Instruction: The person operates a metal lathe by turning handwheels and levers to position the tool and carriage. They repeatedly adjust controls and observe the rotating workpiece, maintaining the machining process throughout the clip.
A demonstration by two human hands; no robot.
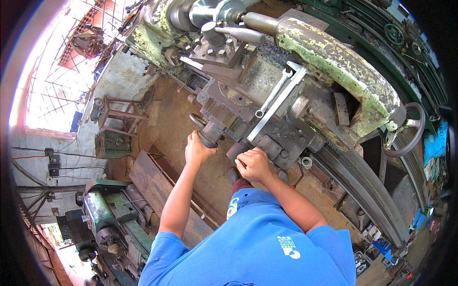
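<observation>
My left hand (198,150) is closed round the rim of a small dark handwheel (208,140) on the front of a metal lathe. Close by on the right, my right hand (253,165) has its fingers curled at a dark cylindrical knob (237,149); what lies inside them is hidden. Beyond the hands, a combination wrench (273,94) and a silver vernier caliper (278,106) lie side by side on the lathe carriage. A square tool post (218,53) with a lever handle (241,34) stands farther back, near a shiny metal cylinder (202,14) at the spindle end.
The tailstock (338,59), with flaking green paint, extends right to a large handwheel (405,131). A small metal block (340,108) sits beside it. Another green machine (119,217) stands at lower left, near a wooden board (162,190). A metal stand (121,114) is by the wall.
</observation>
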